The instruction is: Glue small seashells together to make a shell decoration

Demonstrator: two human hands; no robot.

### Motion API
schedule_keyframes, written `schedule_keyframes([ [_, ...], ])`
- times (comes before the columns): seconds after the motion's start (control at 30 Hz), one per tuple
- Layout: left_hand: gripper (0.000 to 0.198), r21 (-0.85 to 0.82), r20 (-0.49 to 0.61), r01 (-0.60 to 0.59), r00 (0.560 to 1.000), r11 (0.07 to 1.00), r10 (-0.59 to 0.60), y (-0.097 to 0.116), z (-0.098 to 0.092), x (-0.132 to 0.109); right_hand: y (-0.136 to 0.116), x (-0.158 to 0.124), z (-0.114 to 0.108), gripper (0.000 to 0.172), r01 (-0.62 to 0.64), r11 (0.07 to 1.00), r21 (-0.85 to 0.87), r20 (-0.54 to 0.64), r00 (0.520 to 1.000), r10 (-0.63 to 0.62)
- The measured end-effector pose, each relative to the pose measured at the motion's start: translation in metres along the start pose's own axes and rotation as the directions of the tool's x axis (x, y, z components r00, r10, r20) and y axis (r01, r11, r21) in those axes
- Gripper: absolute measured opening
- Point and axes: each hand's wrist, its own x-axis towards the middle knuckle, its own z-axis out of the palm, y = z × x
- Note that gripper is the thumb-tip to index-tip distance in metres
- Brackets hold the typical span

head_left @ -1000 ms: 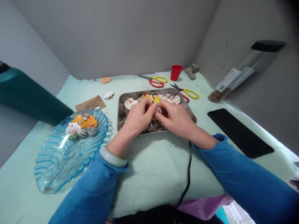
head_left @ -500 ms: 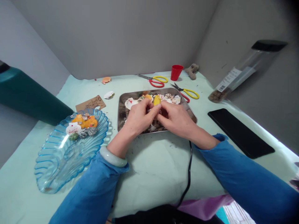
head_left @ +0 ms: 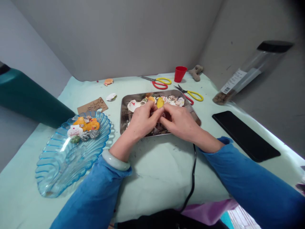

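Note:
A metal tray in the middle of the table holds shells and small ornaments. Over its front half, my left hand and my right hand meet with thumbs and fingertips pinched close together. Whatever lies between the fingertips is too small or hidden to name. Just beyond them in the tray is a yellow piece, with a white shell to its left. A blue glass dish at the left bears orange, white and grey speckled pieces.
Behind the tray are two pairs of scissors and a red cup. A black phone-like slab and a clear container are at right. A green bottle stands left, near a brown card. A black cable runs off the front edge.
Both hands stay almost where they were over the tray, with only a slight shift at the fingertips. Nothing else has visibly moved.

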Motion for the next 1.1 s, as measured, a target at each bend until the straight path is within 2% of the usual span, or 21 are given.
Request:
schedule_keyframes([
  [0.23,0.025,0.002,-0.008,-0.01,1.0,1.0,0.01,0.0001,-0.0005,-0.0003,-0.0009,0.0002,-0.0001,0.012,-0.01,1.0,0.01,0.01,1.0,0.01],
  [0.7,0.022,-0.004,-0.069,0.038,0.997,0.999,-0.039,0.0005,-0.0002,0.0018,-0.0019,-0.0004,-0.0018,0.025,-0.042,0.999,0.023,0.012,0.999,0.041],
  [0.9,0.025,-0.002,-0.057,0.048,0.997,0.999,-0.048,0.0,0.0001,0.0016,-0.0018,-0.0003,-0.0011,0.023,-0.035,0.999,0.007,0.005,0.999,0.035],
  [1.1,0.029,-0.01,-0.026,0.038,0.999,0.999,-0.038,0.0004,0.0,0.0006,-0.0005,-0.0006,0.0007,0.012,-0.017,1.0,0.003,0.001,1.0,0.017],
])
